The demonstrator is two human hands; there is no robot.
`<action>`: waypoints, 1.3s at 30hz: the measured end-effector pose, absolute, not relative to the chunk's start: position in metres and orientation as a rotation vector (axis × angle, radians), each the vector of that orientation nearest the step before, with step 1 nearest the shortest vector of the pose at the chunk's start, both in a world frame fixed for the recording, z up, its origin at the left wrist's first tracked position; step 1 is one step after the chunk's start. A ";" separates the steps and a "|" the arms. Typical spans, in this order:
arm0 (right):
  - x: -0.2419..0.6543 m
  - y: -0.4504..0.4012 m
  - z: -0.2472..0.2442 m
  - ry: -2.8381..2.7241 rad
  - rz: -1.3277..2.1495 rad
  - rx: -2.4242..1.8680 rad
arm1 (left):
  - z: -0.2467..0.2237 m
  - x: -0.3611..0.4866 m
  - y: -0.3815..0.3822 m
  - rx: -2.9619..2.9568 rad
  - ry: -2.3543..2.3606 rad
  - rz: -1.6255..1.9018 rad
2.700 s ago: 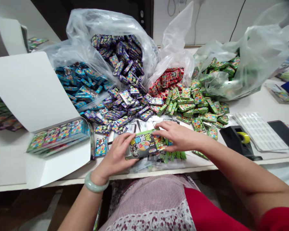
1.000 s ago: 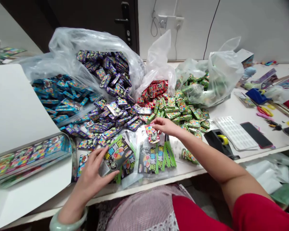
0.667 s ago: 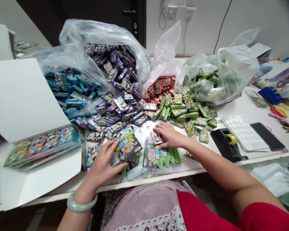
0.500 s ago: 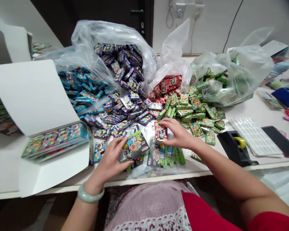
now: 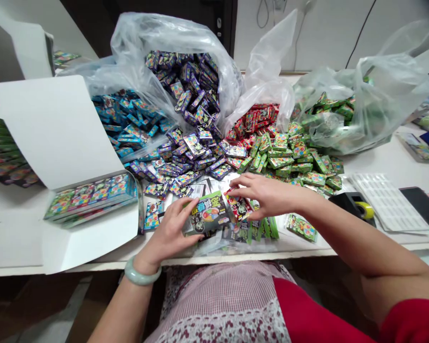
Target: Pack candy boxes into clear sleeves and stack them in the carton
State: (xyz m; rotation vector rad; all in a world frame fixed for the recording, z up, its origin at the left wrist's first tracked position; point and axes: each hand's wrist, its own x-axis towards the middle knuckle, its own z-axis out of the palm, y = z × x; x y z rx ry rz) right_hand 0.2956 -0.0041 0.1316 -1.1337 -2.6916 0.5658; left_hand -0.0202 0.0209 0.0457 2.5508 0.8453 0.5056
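Note:
My left hand (image 5: 177,226) grips a black packet with a green top edge (image 5: 210,214) by its left side, thumb below and fingers above. Between the thumb and fingers of my right hand (image 5: 259,195) is a small red box (image 5: 239,205), tilted against the right edge of that packet. Beneath both hands lie more black and green packets (image 5: 252,229), fanned out on the table. A small blue box (image 5: 153,215) rests left of my left hand, and a green packet (image 5: 302,227) lies under my right forearm.
Plastic bags spill blue boxes (image 5: 128,119), purple boxes (image 5: 196,95), red boxes (image 5: 259,116) and green boxes (image 5: 289,152) across the back. An open white carton (image 5: 60,133) with packed boxes stands left. A tape dispenser (image 5: 357,207), label sheets (image 5: 388,200) and a phone (image 5: 423,205) lie right.
My right hand has tilted the red box and brought it against the packet's right edge. My left hand has turned the packet flatter. The whole view has shifted a little.

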 end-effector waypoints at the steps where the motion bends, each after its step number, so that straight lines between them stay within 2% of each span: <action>1: 0.296 -0.004 0.134 -2.703 0.594 -1.109 | 0.046 -0.021 0.022 2.549 0.858 0.510; 7: 0.296 -0.003 0.139 -2.678 0.654 -1.086 | 0.050 -0.018 0.019 2.457 0.794 0.478; 21: 0.257 -0.018 0.091 -2.198 0.661 -1.207 | 0.045 -0.014 0.013 2.446 0.928 0.566; 23: 0.257 -0.004 0.084 -2.141 0.662 -1.182 | 0.043 -0.018 0.015 2.442 0.953 0.563; 26: 0.265 0.042 0.068 -2.044 0.492 -1.384 | 0.043 -0.027 0.018 2.450 1.028 0.609; 28: 0.267 0.079 0.057 -2.176 0.318 -1.565 | 0.043 -0.033 0.019 2.467 1.063 0.642; 31: 0.263 0.118 0.045 -2.300 0.236 -1.659 | 0.042 -0.040 0.017 2.482 1.092 0.647; 36: 0.261 0.126 0.046 -2.245 0.300 -1.630 | 0.036 -0.053 0.016 2.446 1.169 0.680; 39: 0.270 0.106 0.056 -1.964 0.665 -1.607 | 0.033 -0.059 0.019 2.428 1.199 0.705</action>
